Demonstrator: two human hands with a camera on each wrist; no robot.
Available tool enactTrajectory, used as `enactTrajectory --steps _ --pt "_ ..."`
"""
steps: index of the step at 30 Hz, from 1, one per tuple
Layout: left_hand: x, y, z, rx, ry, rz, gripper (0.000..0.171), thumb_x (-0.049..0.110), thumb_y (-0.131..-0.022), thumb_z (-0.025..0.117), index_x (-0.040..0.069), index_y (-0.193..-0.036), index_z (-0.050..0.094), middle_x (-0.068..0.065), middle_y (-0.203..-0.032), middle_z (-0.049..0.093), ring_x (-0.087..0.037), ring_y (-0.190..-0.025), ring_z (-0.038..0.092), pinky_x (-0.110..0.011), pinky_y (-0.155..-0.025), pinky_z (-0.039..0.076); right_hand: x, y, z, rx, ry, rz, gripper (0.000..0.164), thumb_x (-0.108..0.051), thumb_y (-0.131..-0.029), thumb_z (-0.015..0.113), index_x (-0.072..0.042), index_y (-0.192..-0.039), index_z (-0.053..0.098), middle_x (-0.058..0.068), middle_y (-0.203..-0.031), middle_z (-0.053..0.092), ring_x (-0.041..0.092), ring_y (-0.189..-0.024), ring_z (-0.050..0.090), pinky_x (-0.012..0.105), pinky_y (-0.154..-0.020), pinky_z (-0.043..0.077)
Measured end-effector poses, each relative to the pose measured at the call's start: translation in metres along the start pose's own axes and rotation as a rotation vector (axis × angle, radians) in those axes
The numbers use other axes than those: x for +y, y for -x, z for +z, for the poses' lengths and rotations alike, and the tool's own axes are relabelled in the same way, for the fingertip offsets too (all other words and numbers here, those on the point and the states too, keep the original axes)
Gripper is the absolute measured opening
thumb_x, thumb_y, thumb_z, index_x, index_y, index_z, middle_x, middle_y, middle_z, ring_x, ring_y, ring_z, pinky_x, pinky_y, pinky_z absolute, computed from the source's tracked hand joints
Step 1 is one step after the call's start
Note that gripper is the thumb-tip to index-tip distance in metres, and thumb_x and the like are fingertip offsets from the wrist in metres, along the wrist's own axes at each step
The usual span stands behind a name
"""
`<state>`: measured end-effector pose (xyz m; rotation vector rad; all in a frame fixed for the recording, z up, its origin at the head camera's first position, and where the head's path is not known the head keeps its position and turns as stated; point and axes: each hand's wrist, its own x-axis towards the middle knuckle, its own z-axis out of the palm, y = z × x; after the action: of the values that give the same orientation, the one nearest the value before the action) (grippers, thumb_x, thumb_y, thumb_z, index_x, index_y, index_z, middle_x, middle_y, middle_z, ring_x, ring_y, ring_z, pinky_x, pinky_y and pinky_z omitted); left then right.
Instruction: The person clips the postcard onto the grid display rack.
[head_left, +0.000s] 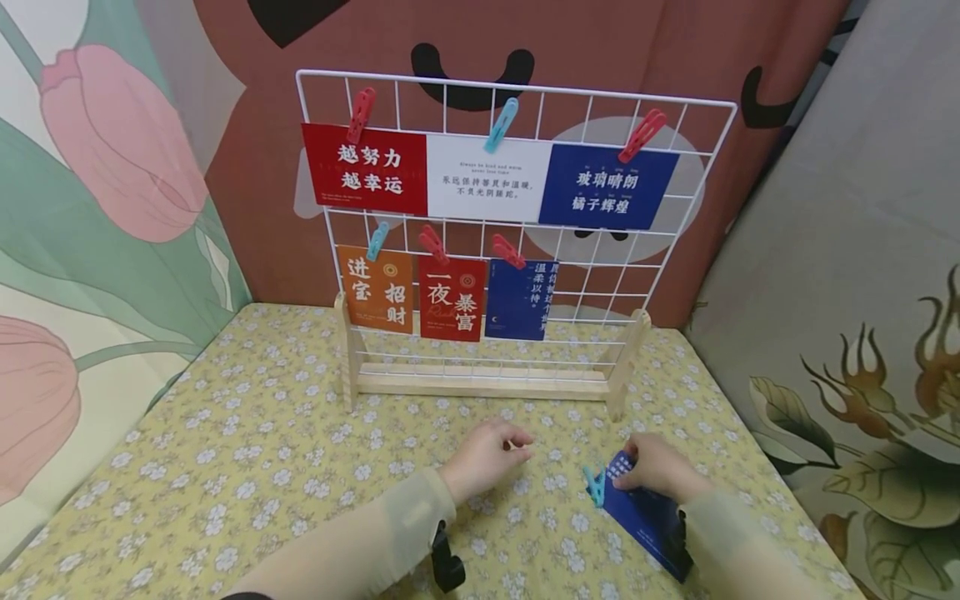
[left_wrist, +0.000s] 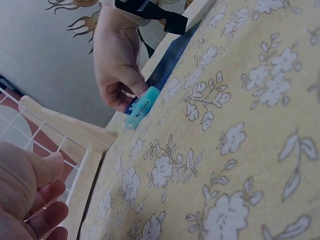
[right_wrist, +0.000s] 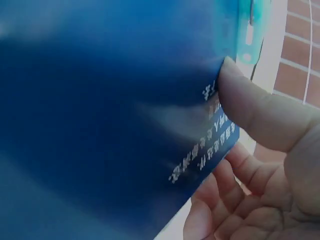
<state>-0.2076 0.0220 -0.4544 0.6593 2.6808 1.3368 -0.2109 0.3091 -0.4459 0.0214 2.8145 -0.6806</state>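
My right hand point(head_left: 660, 467) pinches a dark blue card point(head_left: 645, 521) with white lettering near one edge, thumb on its face and the fingers behind it. In the right wrist view the card point(right_wrist: 100, 125) fills much of the picture. A teal clothespin point(head_left: 595, 486) is at the card's left edge, close to the right thumb; the left wrist view shows the same clothespin point(left_wrist: 142, 107) just above the cloth. My left hand point(head_left: 487, 462) hovers over the table in front of the rack, fingers loosely bent, holding nothing.
A white wire grid point(head_left: 517, 83) stands in a wooden base point(head_left: 480, 385) at the back. Two rows of cards hang on it by red and teal clothespins, among them a red card point(head_left: 367, 171), a white card point(head_left: 487, 179) and an orange card point(head_left: 375, 292). Flowered cloth point(head_left: 225, 467) covers the table.
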Motion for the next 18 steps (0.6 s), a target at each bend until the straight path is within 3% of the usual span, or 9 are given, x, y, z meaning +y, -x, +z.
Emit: enactTrajectory --steps 4,9,18 --pt "-0.002 0.001 -0.002 -0.003 0.017 -0.023 0.017 0.020 -0.094 0.064 0.013 -0.107 0.072 0.008 -0.097 0.060 -0.008 -0.083 0.053 -0.027 -0.069 0.045 -0.021 -0.005 0.009 -0.024 0.017 -0.049 0.045 -0.018 -0.071 0.086 -0.001 -0.102 0.058 0.008 -0.094 0.059 0.022 -0.082 0.057 0.046 -0.072 0.051" --pt "-0.003 0.002 -0.003 -0.009 0.033 -0.039 0.017 0.021 -0.093 0.065 0.012 -0.105 0.072 0.007 -0.096 0.060 -0.009 -0.082 0.053 -0.028 -0.068 0.046 -0.052 -0.009 0.022 -0.037 0.032 -0.168 0.042 -0.013 -0.067 0.088 -0.005 -0.098 0.060 0.005 -0.091 0.060 0.019 -0.080 0.057 0.043 -0.072 0.050" --pt "-0.007 0.004 -0.005 -0.006 0.038 -0.029 0.010 0.016 -0.092 0.066 0.011 -0.098 0.073 0.003 -0.097 0.060 -0.011 -0.080 0.054 -0.028 -0.067 0.046 -0.097 -0.014 0.040 -0.046 0.152 -0.332 0.039 -0.013 -0.064 0.090 -0.013 -0.091 0.062 -0.002 -0.085 0.058 0.016 -0.076 0.053 0.040 -0.070 0.048"
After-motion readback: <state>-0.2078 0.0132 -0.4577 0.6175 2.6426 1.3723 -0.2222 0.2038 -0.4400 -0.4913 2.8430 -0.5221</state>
